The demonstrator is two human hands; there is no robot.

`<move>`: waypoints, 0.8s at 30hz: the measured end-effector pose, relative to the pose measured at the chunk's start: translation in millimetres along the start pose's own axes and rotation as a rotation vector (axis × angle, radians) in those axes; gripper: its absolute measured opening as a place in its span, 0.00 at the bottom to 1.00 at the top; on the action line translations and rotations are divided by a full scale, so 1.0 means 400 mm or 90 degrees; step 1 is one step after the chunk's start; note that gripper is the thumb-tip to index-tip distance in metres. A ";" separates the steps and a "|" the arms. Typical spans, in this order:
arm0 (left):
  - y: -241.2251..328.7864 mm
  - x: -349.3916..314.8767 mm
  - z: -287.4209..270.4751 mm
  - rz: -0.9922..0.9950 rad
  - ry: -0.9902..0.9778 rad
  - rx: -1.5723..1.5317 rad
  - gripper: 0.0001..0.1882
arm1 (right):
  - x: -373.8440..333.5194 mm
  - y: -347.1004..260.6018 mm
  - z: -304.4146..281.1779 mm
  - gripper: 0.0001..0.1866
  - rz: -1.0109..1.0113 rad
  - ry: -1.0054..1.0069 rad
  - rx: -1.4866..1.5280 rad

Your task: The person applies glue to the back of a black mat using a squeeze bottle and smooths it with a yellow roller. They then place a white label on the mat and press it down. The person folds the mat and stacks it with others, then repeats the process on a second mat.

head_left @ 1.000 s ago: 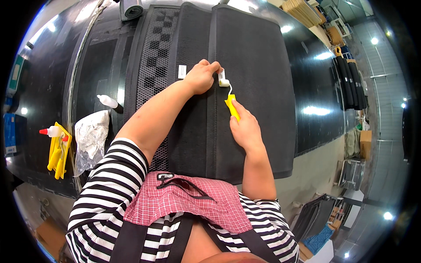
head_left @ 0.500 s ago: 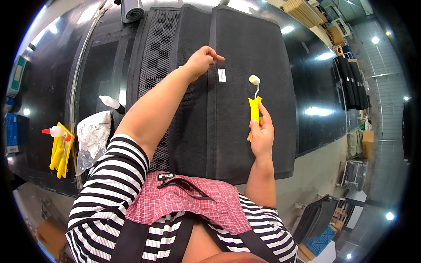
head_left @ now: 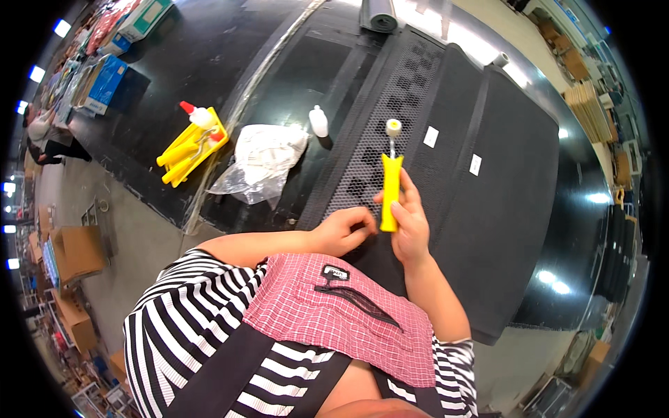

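Note:
My right hand (head_left: 410,226) is closed round the yellow handle of a small paint roller (head_left: 391,191). Its short white roller head points away from me, above the mats. Close by on the left, my left hand (head_left: 346,231) is curled, fingertips bent down over the near end of the mats; whatever they hold, if anything, is hidden. Under both hands lie overlapping black mats (head_left: 512,174), two with a small white label (head_left: 475,164). A honeycomb-patterned black mat (head_left: 362,167) shows along their left side.
On the black table (head_left: 209,42), left of the mats, are a white squeeze bottle (head_left: 318,122), a clear plastic bag with white contents (head_left: 268,157), and a yellow tray (head_left: 212,139) holding a red-tipped bottle. A rolled grey mat (head_left: 380,17) lies beyond. Cardboard boxes (head_left: 77,254) stand at left.
My left hand has come back from the far part of the mats to their near end, beside my right hand. The roller stays in my right hand. The view has turned left.

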State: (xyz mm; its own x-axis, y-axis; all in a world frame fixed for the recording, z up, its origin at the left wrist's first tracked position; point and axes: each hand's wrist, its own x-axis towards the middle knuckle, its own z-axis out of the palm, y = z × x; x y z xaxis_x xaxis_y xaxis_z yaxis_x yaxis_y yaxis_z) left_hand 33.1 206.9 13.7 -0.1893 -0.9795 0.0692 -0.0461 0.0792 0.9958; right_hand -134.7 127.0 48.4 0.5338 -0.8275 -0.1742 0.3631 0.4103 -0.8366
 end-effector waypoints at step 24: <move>-0.024 -0.283 -0.212 -0.009 0.071 0.112 0.07 | 0.100 0.127 0.124 0.33 -0.024 0.071 -0.497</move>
State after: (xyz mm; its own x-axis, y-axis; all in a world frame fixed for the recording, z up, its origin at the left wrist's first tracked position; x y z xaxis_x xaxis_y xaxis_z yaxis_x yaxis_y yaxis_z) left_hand 138.2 301.2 1.3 -0.0781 -0.9944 0.0713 -0.2203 0.0870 0.9716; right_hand -56.8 133.8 24.6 0.4372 -0.8858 -0.1556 -0.2844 0.0279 -0.9583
